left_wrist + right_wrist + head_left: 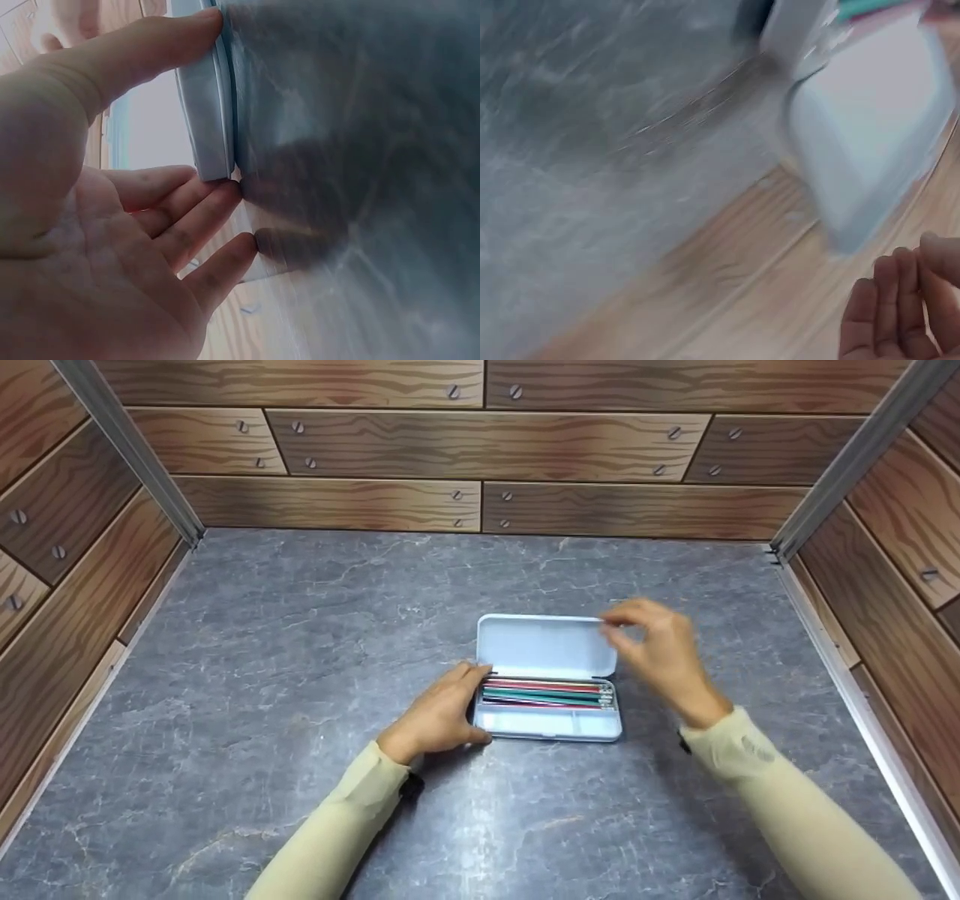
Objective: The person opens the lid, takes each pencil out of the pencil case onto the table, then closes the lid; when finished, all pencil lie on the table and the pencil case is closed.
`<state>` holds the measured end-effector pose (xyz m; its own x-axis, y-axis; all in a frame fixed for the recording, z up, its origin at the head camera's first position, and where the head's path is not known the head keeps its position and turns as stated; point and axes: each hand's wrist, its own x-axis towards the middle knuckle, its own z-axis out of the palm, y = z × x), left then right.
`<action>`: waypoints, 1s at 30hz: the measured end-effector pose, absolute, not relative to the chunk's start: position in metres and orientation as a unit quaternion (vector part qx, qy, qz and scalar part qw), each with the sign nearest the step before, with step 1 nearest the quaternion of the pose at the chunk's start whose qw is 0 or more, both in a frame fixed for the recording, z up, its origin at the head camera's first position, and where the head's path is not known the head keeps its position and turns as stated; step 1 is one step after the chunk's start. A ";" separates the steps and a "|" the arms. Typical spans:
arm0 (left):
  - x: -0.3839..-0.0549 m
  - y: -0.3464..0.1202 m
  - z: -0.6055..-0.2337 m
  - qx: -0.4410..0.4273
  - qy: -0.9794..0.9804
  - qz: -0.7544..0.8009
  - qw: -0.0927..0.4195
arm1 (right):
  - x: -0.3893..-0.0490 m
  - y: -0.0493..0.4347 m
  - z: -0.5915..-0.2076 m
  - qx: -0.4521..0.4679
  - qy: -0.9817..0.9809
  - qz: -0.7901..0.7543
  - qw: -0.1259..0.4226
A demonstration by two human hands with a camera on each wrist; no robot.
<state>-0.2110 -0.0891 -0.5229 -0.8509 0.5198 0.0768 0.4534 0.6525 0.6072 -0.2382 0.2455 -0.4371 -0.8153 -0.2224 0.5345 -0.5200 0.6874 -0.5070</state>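
A pale blue pencil case lies with its lid raised at the back. Several red, green and dark pencils lie side by side in its rear compartment, silvery ends to the right. My left hand holds the case's left end, thumb at the front edge and fingers toward the hinge side. In the left wrist view the thumb and fingertips span the case's end wall. Beside the lid's upper right corner is my right hand, fingers bent toward the thumb. The right wrist view shows a gap between the fingers and the blurred lid.
The grey marbled tabletop stretches around the case. Wood-patterned walls enclose it at the back and both sides. Metal posts stand in the rear corners.
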 end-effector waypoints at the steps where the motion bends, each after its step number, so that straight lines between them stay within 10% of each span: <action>1: -0.213 -0.089 -0.526 0.271 0.908 0.316 0.045 | -0.232 0.242 -0.439 0.240 -0.887 0.318 0.232; 11: -0.194 -0.083 -0.482 0.253 0.906 0.329 0.083 | -0.207 0.230 -0.463 0.275 -0.931 0.233 0.052; 30: -0.194 -0.084 -0.484 0.254 0.905 0.330 0.088 | -0.204 0.229 -0.466 0.293 -0.932 0.210 0.025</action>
